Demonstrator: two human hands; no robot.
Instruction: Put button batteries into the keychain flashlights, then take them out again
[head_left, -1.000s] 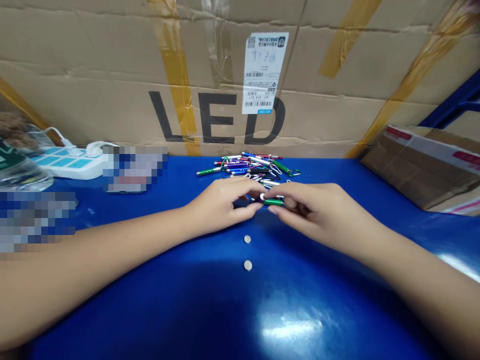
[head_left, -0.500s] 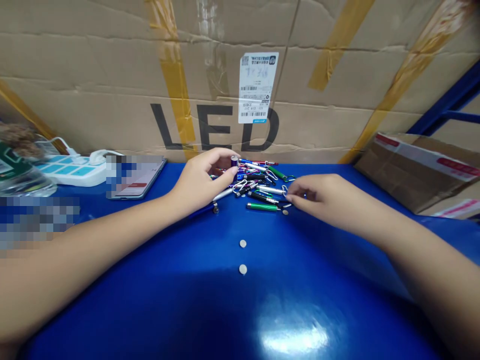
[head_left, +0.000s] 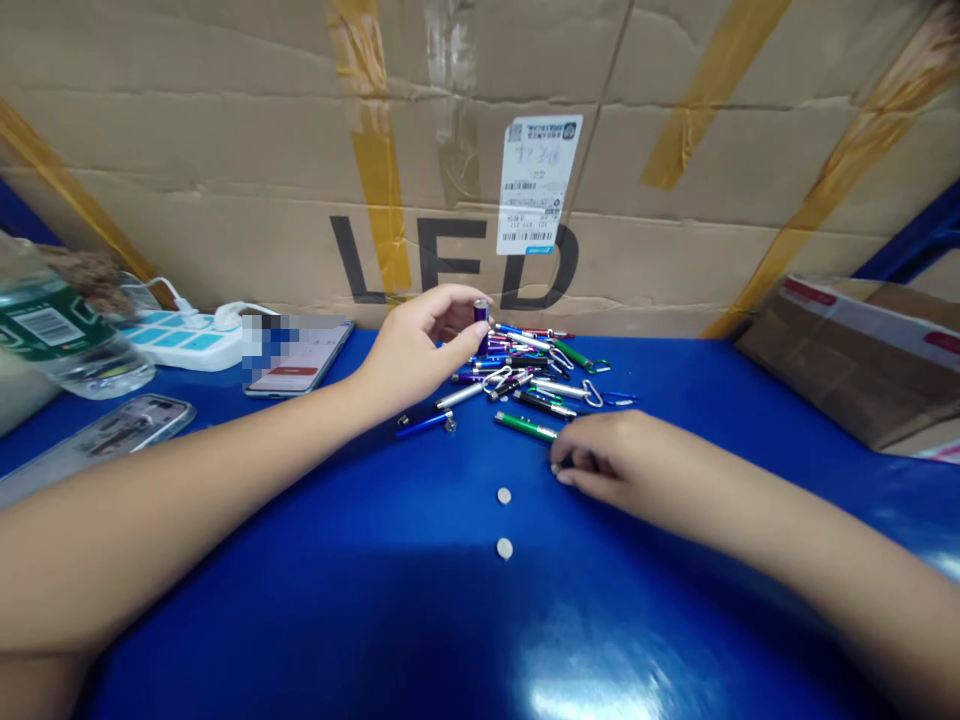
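- Head view, looking down across a glossy blue table (head_left: 315, 620) toward a large cardboard box (head_left: 457, 170) printed "LED".
- Left hand (head_left: 420, 345), upper middle of the frame: raised, thumb and forefinger pinching a small purple metal cylinder (head_left: 480, 311) upright, the other fingers loosely curled.
- Right hand (head_left: 619, 455), right of centre: low on the table, fingers curled inward; whether it has hold of anything is hidden.
- Keychain flashlights (head_left: 517, 368) lie in a loose, tangled pile at upper centre, just beyond the left hand, many with carabiner clips.
- A green flashlight (head_left: 525, 427) lies just above the right fingertips; a blue one (head_left: 424, 425) sits apart, below the left hand.
- Two small silver discs (head_left: 504, 496) stand in a line at lower centre.
- Upper left: a water bottle (head_left: 56, 325), a white power strip (head_left: 180, 345) and a partly pixelated smartphone (head_left: 296, 360).
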